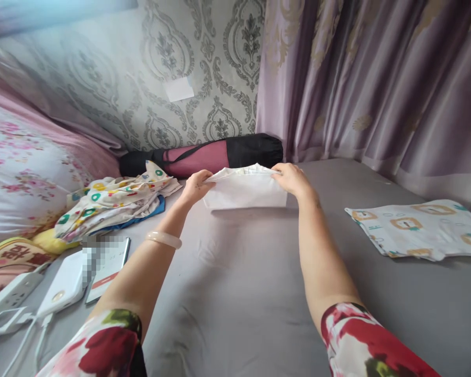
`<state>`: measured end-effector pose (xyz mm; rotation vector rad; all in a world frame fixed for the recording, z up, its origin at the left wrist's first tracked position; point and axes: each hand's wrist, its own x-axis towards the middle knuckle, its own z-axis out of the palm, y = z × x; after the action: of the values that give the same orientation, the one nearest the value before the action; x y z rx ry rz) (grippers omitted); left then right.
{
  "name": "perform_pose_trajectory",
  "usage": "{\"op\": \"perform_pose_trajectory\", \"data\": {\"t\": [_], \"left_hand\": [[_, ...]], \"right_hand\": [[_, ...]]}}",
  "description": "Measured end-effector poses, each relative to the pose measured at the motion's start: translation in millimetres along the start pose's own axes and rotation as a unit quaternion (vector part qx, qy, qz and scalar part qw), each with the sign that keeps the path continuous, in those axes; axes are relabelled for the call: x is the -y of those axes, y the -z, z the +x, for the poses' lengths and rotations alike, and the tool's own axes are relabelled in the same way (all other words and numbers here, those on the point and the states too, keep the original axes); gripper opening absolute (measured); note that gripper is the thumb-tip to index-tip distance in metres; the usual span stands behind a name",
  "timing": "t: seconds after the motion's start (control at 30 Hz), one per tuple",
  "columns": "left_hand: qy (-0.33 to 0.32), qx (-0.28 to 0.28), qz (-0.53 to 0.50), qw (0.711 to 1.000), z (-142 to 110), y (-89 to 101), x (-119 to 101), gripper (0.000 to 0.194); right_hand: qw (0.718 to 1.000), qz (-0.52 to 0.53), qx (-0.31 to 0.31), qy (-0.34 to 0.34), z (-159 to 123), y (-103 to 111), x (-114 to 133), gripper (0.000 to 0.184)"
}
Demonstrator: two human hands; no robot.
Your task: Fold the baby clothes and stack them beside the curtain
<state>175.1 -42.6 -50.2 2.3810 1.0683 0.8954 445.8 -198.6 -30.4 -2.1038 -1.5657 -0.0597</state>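
A folded white cloth (245,191) lies on the grey bed sheet (235,283) in front of me. My left hand (196,184) pinches its upper left corner, and my right hand (291,177) grips its upper right corner. Both arms stretch forward, and the top edge of the cloth is lifted off the sheet. A pale bangle (164,239) sits on my left wrist.
A folded patterned cloth (419,228) lies to the right. A heap of patterned clothes (118,201) lies to the left, beside a floral pillow (19,167). A phone (108,267), a power bank (63,288) and cables rest near left. A black and maroon rolled bag (208,154) lies against the wall.
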Motion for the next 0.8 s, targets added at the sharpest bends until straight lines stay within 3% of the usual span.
{"op": "perform_pose_trajectory", "data": {"t": [0.1, 0.17, 0.33, 0.5, 0.67, 0.8], "left_hand": [[-0.013, -0.04, -0.005, 0.999, -14.8, 10.5, -7.2, 0.035], [-0.014, -0.035, 0.011, 0.999, -30.1, 13.3, -8.7, 0.034], [-0.048, 0.053, 0.081, 0.994, -83.6, 9.9, -0.5, 0.03], [-0.145, 0.136, 0.125, 0.972, -133.7, 1.3, 12.4, 0.035], [-0.17, 0.2, 0.148, 0.953, -153.8, 1.9, 13.6, 0.048], [-0.134, 0.213, 0.14, 0.958, -147.7, 3.8, 4.1, 0.038]], "right_hand": [[0.998, 0.007, -0.041, 0.036, -7.9, 14.2, 9.7, 0.027], [0.998, 0.001, -0.021, 0.054, -16.1, 17.5, 12.6, 0.027], [0.981, -0.019, 0.095, 0.168, -57.4, 5.0, -1.4, 0.027], [0.953, -0.026, 0.141, 0.267, -118.9, -19.1, -23.9, 0.034], [0.954, -0.043, 0.156, 0.254, -149.9, -22.7, -23.1, 0.048], [0.964, -0.06, 0.17, 0.195, -140.7, -21.5, -8.4, 0.036]]}}
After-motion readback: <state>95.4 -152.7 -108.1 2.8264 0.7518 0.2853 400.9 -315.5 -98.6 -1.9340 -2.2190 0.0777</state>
